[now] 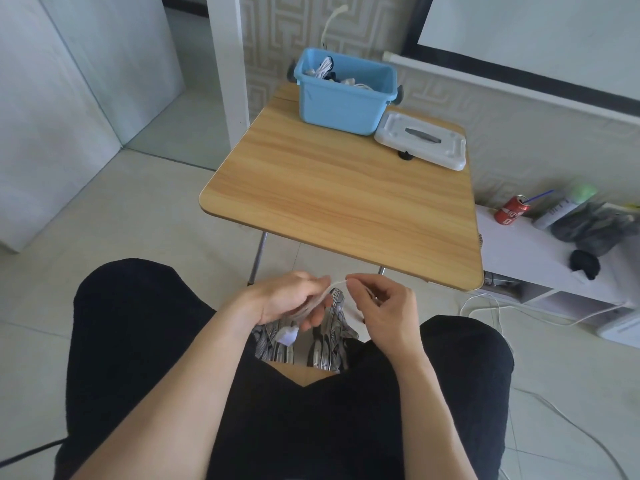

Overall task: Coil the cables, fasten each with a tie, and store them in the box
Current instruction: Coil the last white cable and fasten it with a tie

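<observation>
Hands working a white cable above the lap, short of the table.

Head view: left hand (294, 299) curls around a blurred bundle of white cable (337, 283); right hand (384, 306) pinches the strand stretched between them. Blue box (341, 105), cables inside, stands at the far edge of the wooden table (346, 195), its white lid (420, 140) just beside it.
</observation>
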The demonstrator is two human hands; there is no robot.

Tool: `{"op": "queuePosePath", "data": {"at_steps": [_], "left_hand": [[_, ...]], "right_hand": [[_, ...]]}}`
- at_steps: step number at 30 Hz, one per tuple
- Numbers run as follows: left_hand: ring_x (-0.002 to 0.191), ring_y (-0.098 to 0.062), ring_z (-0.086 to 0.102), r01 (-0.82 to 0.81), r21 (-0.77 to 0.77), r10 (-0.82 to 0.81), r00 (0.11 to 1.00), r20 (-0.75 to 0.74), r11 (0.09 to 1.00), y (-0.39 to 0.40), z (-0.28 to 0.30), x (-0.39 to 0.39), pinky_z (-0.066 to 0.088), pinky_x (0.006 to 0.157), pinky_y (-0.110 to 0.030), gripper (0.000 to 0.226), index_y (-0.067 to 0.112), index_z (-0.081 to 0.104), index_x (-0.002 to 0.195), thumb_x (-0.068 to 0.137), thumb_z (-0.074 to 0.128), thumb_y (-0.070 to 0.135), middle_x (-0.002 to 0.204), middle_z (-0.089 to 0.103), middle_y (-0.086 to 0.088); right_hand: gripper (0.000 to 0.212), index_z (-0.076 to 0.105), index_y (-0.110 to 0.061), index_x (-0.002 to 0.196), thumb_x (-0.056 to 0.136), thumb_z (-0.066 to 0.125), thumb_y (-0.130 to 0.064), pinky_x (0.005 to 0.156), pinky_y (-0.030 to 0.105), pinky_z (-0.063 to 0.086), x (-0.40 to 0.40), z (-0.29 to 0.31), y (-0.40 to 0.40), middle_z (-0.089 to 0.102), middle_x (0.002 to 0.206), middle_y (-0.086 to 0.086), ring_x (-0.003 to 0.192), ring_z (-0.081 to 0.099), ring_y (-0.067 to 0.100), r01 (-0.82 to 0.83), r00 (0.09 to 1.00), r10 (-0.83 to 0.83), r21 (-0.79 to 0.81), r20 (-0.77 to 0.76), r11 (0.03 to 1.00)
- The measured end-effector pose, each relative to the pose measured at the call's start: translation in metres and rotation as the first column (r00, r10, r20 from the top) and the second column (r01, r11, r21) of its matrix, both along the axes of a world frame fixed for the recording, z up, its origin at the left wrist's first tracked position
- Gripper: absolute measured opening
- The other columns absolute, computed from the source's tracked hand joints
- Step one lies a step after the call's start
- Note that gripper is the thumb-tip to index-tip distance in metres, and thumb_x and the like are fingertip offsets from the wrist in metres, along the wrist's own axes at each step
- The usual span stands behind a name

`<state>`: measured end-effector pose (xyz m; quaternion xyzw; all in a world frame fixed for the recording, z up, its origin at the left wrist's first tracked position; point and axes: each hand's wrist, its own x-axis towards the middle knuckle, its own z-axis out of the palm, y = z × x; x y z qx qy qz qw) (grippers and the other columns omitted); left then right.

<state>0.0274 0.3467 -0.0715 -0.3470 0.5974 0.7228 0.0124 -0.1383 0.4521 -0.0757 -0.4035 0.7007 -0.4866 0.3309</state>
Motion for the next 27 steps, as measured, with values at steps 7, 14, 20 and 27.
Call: {"op": "queuePosePath", "data": {"at_steps": [7,14,20,27], "left_hand": [[0.038,-0.010,0.026,-0.053,0.311,0.167,0.921,-0.353,0.949,-0.003,0.008,-0.006,0.026,0.042,-0.023,0.052,0.021,0.042,0.057,0.106,0.032,0.038,0.045,0.028,0.007],[0.036,-0.010,0.020,-0.451,0.750,0.852,0.440,-0.285,0.484,-0.016,0.006,-0.005,0.018,0.041,-0.024,0.054,0.021,0.042,0.059,0.108,0.025,0.038,0.043,0.024,0.008],[0.054,-0.013,0.036,-0.473,0.822,0.948,0.171,-0.267,0.317,-0.023,0.005,0.003,0.037,0.065,-0.027,0.030,0.014,0.046,0.083,0.107,0.030,0.023,0.066,0.039,0.003],[0.059,-0.015,0.038,-0.678,0.709,0.974,0.047,-0.221,0.194,-0.035,-0.006,0.004,0.039,0.070,-0.028,0.029,0.013,0.042,0.085,0.110,0.028,0.017,0.072,0.043,0.000]], "right_hand": [[0.026,0.078,-0.021,0.082,0.097,0.065,-0.039,0.063,0.037,0.049,0.001,0.000,-0.001,0.071,0.068,0.003,0.060,0.059,0.017,-0.025,0.997,0.017,0.119,0.069,0.993],[0.021,0.074,-0.018,0.100,0.105,0.054,-0.024,0.058,0.033,0.049,0.001,-0.001,0.001,0.067,0.068,-0.003,0.051,0.054,0.012,-0.131,0.989,0.123,0.117,0.077,0.984],[0.011,0.070,-0.015,0.102,0.100,0.061,-0.021,0.059,0.033,0.055,0.002,-0.005,0.001,0.073,0.071,0.004,0.055,0.067,0.020,-0.215,0.975,0.193,0.234,0.113,0.948],[0.009,0.076,-0.019,0.095,0.095,0.069,-0.025,0.069,0.028,0.058,0.000,-0.004,0.006,0.077,0.078,0.001,0.070,0.074,0.016,-0.429,0.897,0.431,0.424,0.098,0.798]]}}
